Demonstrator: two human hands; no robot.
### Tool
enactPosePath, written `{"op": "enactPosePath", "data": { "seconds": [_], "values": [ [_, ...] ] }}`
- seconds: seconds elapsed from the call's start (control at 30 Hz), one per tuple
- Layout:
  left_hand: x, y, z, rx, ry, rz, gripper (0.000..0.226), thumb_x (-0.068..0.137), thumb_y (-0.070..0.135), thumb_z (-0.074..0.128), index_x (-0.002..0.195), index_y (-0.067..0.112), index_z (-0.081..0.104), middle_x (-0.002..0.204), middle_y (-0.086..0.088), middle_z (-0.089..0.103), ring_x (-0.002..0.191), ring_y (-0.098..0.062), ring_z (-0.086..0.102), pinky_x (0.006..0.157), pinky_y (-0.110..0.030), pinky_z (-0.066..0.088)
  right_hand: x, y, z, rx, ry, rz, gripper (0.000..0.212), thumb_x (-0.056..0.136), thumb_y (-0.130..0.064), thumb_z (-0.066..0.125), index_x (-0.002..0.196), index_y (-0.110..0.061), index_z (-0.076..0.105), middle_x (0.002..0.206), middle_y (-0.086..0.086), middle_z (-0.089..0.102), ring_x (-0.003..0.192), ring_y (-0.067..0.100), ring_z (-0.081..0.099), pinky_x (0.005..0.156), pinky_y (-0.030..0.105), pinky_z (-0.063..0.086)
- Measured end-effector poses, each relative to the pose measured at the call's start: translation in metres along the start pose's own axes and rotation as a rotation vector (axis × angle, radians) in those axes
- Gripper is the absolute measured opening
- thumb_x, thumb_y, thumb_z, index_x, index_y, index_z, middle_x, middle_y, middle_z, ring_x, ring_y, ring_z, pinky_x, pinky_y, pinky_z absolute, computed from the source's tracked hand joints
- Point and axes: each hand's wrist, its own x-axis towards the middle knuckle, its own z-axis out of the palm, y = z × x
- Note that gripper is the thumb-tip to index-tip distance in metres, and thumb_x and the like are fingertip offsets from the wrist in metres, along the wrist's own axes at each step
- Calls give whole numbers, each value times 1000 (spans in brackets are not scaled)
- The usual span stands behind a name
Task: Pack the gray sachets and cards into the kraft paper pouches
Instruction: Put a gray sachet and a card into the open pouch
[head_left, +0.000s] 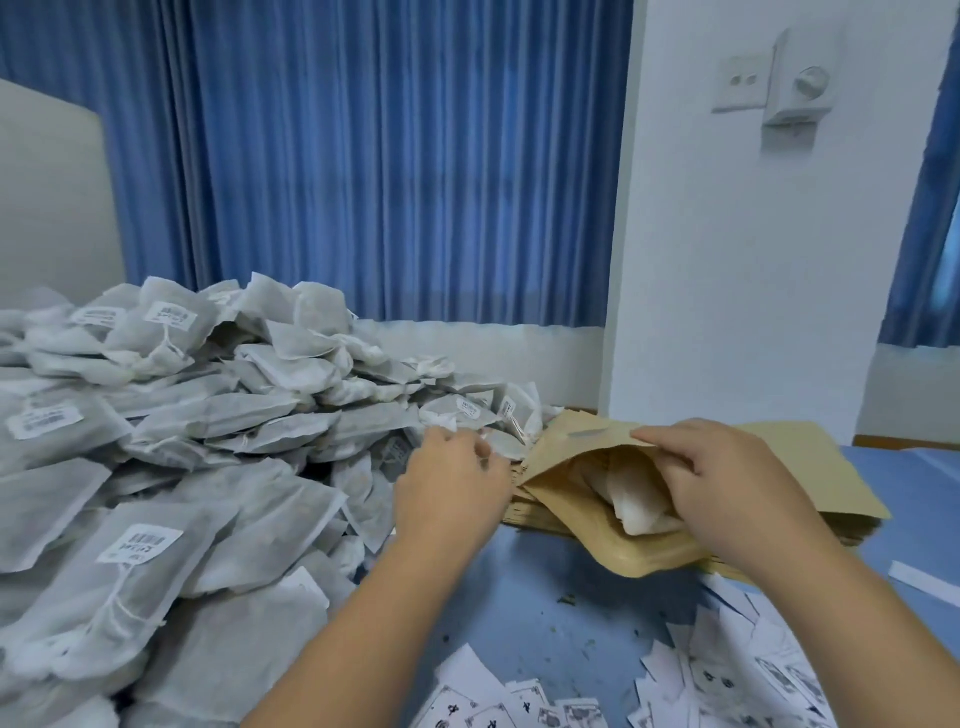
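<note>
A big heap of gray sachets (171, 415) with white labels covers the left half of the blue table. My left hand (449, 486) reaches into the heap's right edge, its fingers curled around a sachet (504, 444). My right hand (727, 488) grips the upper lip of a kraft paper pouch (587, 530) and holds its mouth wide. Inside the pouch lies a pale sachet (636, 506). The pouch rests on a stack of flat kraft pouches (810, 467). White printed cards (727, 675) lie scattered along the near edge of the table.
The blue table top (524, 597) shows between my arms, dotted with small green crumbs. A white paper strip (922, 577) lies at the right. Blue curtains and a white wall stand behind the table.
</note>
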Motion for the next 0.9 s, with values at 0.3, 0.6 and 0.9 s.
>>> {"op": "enactPosePath", "data": {
  "seconds": [0.3, 0.6, 0.9],
  "values": [
    [61, -63, -27, 1091, -130, 88, 41, 95, 37, 37, 129, 25, 57, 140, -7, 41, 132, -30, 29, 105, -45, 26, 0, -1, 1, -5, -66, 12, 39, 95, -18, 44, 120, -41, 63, 120, -13, 61, 108, 14, 54, 89, 32, 46],
    [69, -48, -41, 588, -48, 397, 39, 91, 17, 50, 127, 25, 62, 123, 3, 54, 114, -20, 51, 93, -32, 41, 1, 5, -4, 49, -59, 28, 39, 94, -16, 46, 118, -40, 64, 117, -12, 63, 104, 12, 56, 88, 30, 47],
    [-13, 26, -41, -99, 206, 1099, 33, 85, -2, 58, 112, 17, 56, 108, -9, 64, 90, -24, 62, 71, -36, 51, 1, 6, -11, 121, -65, 64, 39, 89, -16, 48, 114, -40, 67, 119, -9, 64, 107, 16, 57, 91, 36, 49]
  ]
}}
